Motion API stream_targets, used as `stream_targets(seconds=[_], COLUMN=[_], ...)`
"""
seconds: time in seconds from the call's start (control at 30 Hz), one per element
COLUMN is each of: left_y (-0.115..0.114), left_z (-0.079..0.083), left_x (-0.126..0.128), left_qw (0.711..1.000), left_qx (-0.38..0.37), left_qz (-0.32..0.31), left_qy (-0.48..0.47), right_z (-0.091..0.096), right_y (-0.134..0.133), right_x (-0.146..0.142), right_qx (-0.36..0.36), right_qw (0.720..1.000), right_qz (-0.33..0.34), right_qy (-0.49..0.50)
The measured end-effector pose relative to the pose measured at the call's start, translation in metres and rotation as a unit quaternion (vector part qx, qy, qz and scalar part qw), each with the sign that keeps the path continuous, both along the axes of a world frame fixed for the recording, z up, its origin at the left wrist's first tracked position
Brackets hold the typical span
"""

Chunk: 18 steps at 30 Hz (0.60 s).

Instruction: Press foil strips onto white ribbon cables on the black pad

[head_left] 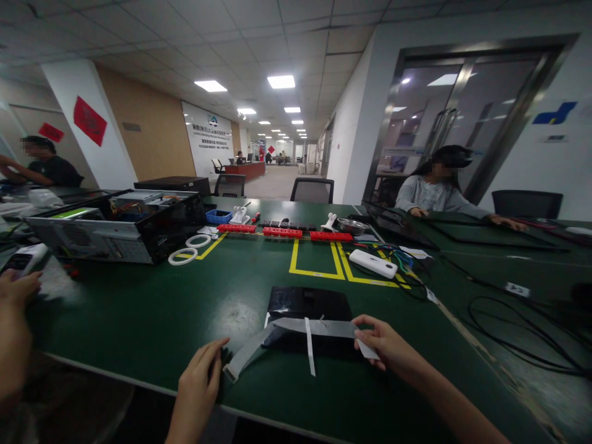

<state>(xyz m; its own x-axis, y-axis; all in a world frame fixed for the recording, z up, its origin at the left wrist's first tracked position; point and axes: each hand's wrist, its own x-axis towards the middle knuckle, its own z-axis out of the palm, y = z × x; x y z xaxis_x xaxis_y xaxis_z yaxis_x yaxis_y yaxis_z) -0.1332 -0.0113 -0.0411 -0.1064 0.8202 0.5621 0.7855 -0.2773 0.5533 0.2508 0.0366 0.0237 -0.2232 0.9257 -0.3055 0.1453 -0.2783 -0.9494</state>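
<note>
A flat grey ribbon cable [296, 325] stretches across a glossy black boxy part [309, 300] on the green table. A narrow white strip [309, 348] crosses the cable and hangs down toward me. My right hand [382, 342] pinches the cable's right end, and a pale flap sticks out below the fingers. At the cable's left end, a small connector [230, 372] rests on the tabletop. Just left of it lies my left hand [200, 379], its fingers stretched out and holding nothing. I cannot tell whether its fingertips touch the cable.
An opened computer case [115, 231] stands at the left. White rings [182, 256], red power strips [283, 232] and a white device [372, 264] lie farther back. Black cables [513, 327] coil at right. A co-worker's hand [21, 287] holds a phone-like device at far left; another person sits across.
</note>
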Motion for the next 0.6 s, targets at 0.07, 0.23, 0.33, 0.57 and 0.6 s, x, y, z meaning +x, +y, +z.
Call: stream_targets(seconds=[0.07, 0.23, 0.33, 0.57, 0.6], left_y=[0.001, -0.001, -0.001, 0.016, 0.018], left_z=[0.002, 0.025, 0.044, 0.058, 0.058], left_x=[-0.001, 0.013, 0.037, 0.104, 0.109], left_qw=[1.0, 0.997, 0.99, 0.95, 0.945], left_qx=[0.007, 0.045, 0.089, 0.012, -0.008], left_qz=[0.007, 0.026, -0.007, -0.158, -0.17], left_qy=[0.005, 0.051, 0.109, 0.269, 0.279], right_z=[-0.002, 0.001, 0.006, 0.004, 0.002], right_y=[0.003, 0.0, -0.004, -0.006, -0.006], right_x=[-0.001, -0.006, -0.008, -0.005, -0.004], right_qx=[0.004, 0.001, 0.011, 0.045, 0.05], right_qw=[1.0, 0.998, 0.994, 0.984, 0.983], right_qz=[-0.001, -0.001, -0.002, 0.029, 0.032], right_qy=[-0.018, -0.066, -0.111, -0.168, -0.175])
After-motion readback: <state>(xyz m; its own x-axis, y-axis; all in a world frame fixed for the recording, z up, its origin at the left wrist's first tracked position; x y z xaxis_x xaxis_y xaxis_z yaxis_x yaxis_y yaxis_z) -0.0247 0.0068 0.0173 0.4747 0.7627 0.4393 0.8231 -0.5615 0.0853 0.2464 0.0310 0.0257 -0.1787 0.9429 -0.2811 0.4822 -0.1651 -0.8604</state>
